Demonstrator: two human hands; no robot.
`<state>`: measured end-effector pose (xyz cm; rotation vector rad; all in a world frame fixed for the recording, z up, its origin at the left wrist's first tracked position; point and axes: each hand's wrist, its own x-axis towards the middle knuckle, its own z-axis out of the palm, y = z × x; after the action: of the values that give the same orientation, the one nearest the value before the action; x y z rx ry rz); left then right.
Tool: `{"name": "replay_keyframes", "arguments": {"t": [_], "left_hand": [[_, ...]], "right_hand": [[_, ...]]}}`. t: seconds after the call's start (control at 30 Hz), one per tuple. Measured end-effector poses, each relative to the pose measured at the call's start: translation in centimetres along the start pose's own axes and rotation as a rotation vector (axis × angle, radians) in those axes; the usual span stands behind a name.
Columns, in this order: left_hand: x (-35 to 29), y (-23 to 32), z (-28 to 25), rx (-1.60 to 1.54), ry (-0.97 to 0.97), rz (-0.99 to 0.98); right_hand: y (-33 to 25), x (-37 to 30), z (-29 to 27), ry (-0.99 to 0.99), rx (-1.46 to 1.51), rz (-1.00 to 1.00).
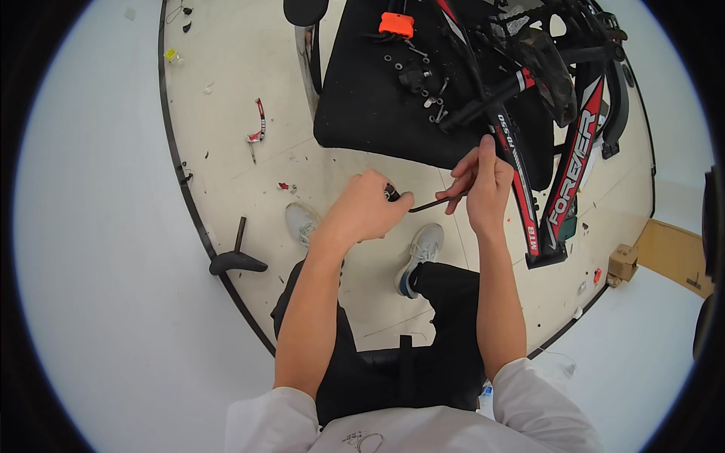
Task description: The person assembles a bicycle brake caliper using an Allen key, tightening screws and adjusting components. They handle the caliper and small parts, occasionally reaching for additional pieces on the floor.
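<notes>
Dressed, right at the near edge, in a pale greyish-white shirt (438,438), and sporting a small dark print (364,441) on the chest, with a looping line in it! Cut short and loose at the left sleeve (270,419), just as short and softly creased at the right sleeve (538,404). Bare from there to left hand (368,204) and right hand (485,183). On to black trousers (449,298), loose and wrinkled. And farther off, shod in light grey: left shoe (302,222), then right shoe (427,244), showing dark blue around the heel!
</notes>
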<state>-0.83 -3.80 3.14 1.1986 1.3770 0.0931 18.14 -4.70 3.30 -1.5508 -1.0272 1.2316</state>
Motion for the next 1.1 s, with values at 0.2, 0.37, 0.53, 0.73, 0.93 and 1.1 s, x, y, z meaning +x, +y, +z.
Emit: {"name": "replay_keyframes", "arguments": {"t": [0.2, 0.37, 0.53, 0.73, 0.93, 1.1], "left_hand": [[0.9, -0.6, 0.4, 0.031, 0.086, 0.113], [1.6, -0.8, 0.5, -0.078, 0.285, 0.252], [1.9, -0.9, 0.2, 0.111, 0.761, 0.622], [3.2, -1.4, -2.3, 0.309, 0.975, 1.016], [3.1, -1.9, -2.0, 0.131, 0.952, 1.089], [2.4, -1.6, -0.5, -0.397, 0.76, 0.689]], "right_hand": [[0.9, 1.6, -0.6, -0.019, 0.109, 0.216], [-1.0, 0.9, 0.4, -0.034, 0.325, 0.175], [-1.2, 0.1, 0.9, -0.139, 0.413, 0.321], [-1.2, -0.9, 0.4, -0.541, 0.511, 0.435], [-2.3, -3.7, 3.1, -0.677, 0.83, 0.557], [-1.8, -5.2, 5.3, -0.572, 0.61, 0.426]]}}
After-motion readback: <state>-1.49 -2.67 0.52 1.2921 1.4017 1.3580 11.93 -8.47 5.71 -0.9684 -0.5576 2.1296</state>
